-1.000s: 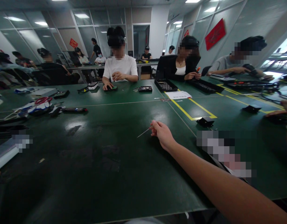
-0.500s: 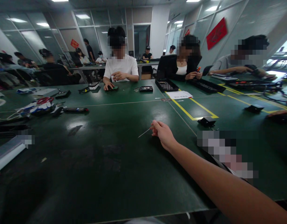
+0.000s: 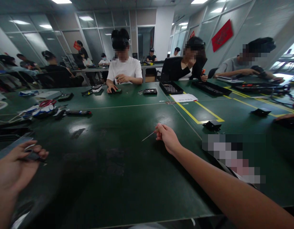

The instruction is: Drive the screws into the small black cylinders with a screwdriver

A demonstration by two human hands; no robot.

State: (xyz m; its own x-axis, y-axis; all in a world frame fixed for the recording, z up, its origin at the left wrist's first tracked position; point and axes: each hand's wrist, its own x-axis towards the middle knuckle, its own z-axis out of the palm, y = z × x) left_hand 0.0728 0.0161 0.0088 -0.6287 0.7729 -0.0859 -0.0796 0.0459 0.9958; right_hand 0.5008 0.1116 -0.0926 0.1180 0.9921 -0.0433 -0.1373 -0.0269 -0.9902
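Green counter point(image 3: 127, 178) is mostly bare around the right hand point(image 3: 167, 137), nothing blocking it. That hand pinches a thin pale stick point(image 3: 148, 136). Left hand point(image 3: 15, 167) grips something small and dark.

Dark green table point(image 3: 118, 178) with yellow line markings point(image 3: 197, 114); red wall banner point(image 3: 222, 34).

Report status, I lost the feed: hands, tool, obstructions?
Right hand pinching thin screwdriver above green table. Left hand gripping small dark part. Nothing between.

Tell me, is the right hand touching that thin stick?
Touching. The head view shows the right hand pinching one end of the thin stick between its fingertips, above the green table.
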